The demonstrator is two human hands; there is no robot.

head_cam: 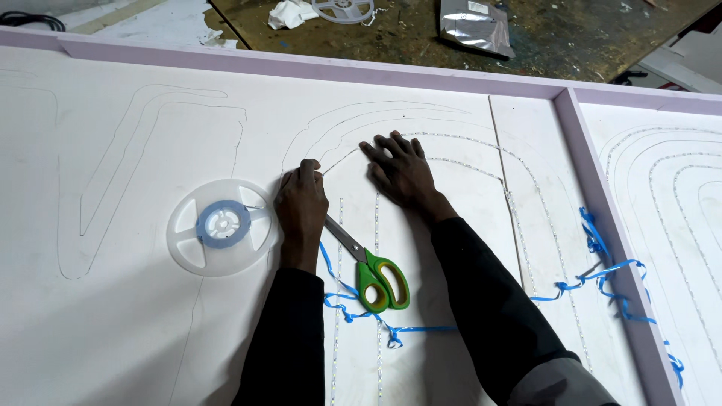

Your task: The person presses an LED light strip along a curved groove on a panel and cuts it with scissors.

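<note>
- The left hand is pressing fingertips down on the white board at centre frame, pinching at a thin strip.
- The right hand is lying flat just right of it, fingers spread over the strip's curve.
- Green-handled scissors are lying below the hands, blades tucked under the left wrist.
- A clear plastic reel is sitting just left of the left hand.
- Blue ribbon is trailing across the lower right, over the lilac frame.
</note>
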